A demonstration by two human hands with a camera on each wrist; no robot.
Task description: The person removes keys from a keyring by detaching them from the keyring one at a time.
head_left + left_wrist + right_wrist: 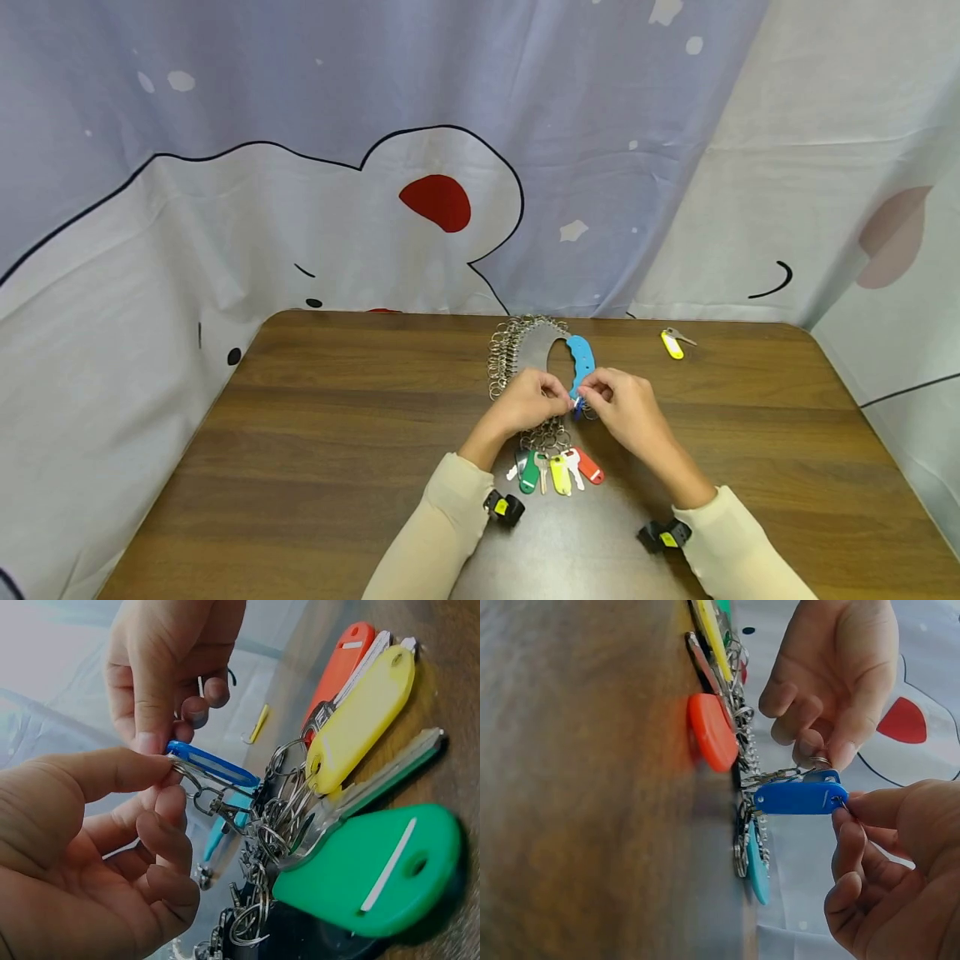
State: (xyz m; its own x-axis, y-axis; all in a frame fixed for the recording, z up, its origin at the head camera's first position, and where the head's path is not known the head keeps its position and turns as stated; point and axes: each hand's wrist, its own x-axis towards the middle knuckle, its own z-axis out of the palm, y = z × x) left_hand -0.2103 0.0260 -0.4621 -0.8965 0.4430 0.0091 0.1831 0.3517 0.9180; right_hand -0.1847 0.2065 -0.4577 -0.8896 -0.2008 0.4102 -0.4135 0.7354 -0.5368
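A curved grey key holder (534, 346) with a light-blue grip (581, 357) lies on the table, its outer edge hung with many metal clips and rings. My left hand (531, 402) pinches a small metal ring (187, 776) linked to one clip (225, 810) between thumb and index finger. Close against it, my right hand (621, 406) pinches the ringed end of a blue key tag (799, 798). Nearer me hang keys with a green tag (375, 870), a yellow tag (364, 720), a red tag (714, 733) and a black tag (521, 458).
At the far right of the wooden table (360, 417) lies a separate key with a yellow tag (672, 344). A printed curtain (322, 225) hangs behind the table's back edge. Black wrist cameras (504, 507) sit over both sleeves.
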